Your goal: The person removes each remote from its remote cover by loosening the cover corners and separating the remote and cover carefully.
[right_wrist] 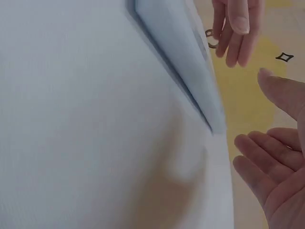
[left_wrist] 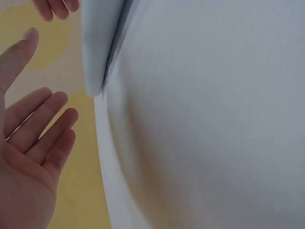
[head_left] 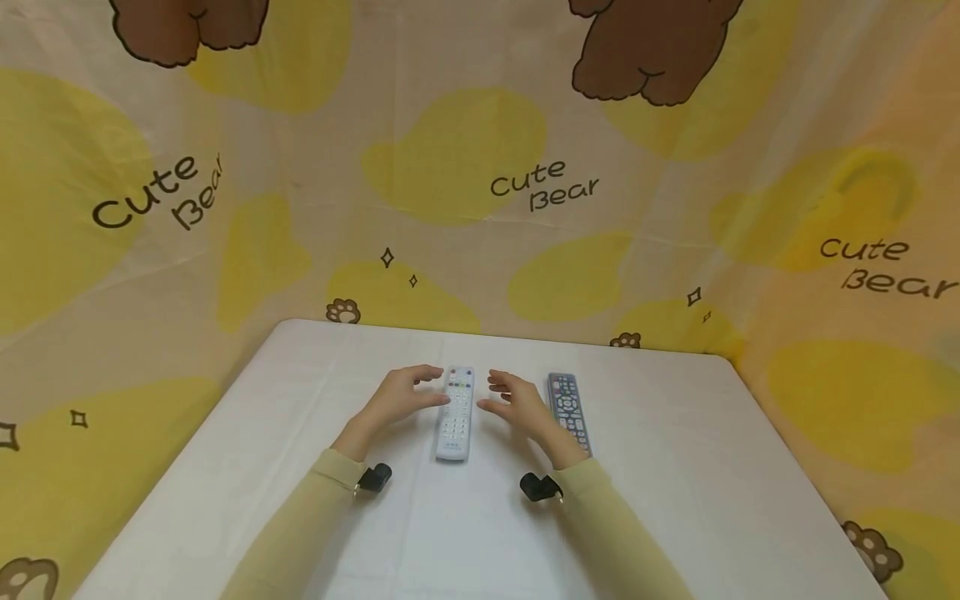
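A white remote control lies on the white table between the two hands, its buttons facing up. My left hand hovers at its left side, fingers spread and gently bent, thumb tip overlapping the remote's edge in the head view. On the other side, my right hand is held apart from it, thumb and fingers parted and holding nothing. In the left wrist view the remote's pale side shows beyond the left hand. The right wrist view has the remote beside the right hand.
A dark grey remote control lies right of the white one, partly hidden by the right wrist. The white table has a cloth backdrop with bear prints behind and beside it. Each wrist wears a small black camera.
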`<state>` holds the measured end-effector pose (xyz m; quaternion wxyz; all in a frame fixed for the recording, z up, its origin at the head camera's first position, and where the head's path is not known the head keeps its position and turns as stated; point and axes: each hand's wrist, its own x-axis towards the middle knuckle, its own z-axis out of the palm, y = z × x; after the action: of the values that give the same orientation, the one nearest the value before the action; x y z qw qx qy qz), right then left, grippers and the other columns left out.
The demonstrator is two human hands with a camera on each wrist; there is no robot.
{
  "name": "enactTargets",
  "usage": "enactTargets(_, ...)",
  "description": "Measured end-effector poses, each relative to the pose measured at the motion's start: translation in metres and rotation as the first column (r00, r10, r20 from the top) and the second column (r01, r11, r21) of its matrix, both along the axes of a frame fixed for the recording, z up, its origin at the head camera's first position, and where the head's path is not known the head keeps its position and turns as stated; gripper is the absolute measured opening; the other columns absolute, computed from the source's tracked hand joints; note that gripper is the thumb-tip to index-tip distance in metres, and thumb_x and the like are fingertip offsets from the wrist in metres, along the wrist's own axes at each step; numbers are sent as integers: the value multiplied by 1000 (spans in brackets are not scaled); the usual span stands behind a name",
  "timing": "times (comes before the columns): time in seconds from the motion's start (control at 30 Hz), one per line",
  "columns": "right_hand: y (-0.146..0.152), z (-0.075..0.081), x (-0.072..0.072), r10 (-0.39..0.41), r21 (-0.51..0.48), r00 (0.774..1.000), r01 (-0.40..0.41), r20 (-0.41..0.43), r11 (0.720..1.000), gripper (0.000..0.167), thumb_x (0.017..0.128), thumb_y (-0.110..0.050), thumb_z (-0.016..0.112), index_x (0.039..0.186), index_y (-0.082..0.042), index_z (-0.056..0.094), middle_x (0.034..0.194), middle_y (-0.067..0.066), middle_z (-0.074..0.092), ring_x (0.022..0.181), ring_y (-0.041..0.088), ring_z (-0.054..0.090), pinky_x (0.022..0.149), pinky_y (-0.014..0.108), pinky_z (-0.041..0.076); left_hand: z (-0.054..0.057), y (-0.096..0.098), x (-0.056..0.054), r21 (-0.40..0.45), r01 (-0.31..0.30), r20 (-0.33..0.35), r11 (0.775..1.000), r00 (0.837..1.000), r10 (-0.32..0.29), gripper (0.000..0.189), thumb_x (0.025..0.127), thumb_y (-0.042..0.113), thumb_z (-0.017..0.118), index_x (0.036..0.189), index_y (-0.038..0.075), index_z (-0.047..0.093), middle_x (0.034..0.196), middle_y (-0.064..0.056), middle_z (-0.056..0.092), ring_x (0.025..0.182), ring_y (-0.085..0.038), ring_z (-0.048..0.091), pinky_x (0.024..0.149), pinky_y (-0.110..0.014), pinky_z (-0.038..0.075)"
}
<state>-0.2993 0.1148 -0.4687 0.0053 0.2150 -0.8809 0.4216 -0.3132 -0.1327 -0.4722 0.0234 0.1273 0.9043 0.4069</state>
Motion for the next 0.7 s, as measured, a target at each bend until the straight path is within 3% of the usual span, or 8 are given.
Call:
enactTargets(0.33,-20,-10,-3,-87,-27,980,93,178,995,63,83,-30,72,133,0,49,124,14,63,110,28,63,92,38,52,-10,6,-3,35,-32,34,999,999,30,55,73,39,80,120,14,65,111,-1,68,100,-19,62,87,-38,53)
enactTargets(0.53,-26,-15,-4,-92,-27,970,101,225,995,55,83,-26,73,127,1,55,117,15,66,105,28,65,89,37,53,-14,8,-3,64,-35,81,997,996,29,50,72,30,82,114,8,67,98,0,70,89,-13,64,79,-32,54)
enactTargets(0.7,-30,-17,-3,-113,-72,960,136,256,988,52,82,-19,74,126,3,55,115,16,66,104,28,65,89,36,53,-14,10,0,109,-42,117,993,993,29,49,71,25,83,113,6,67,98,-2,71,86,-13,65,78,-31,55)
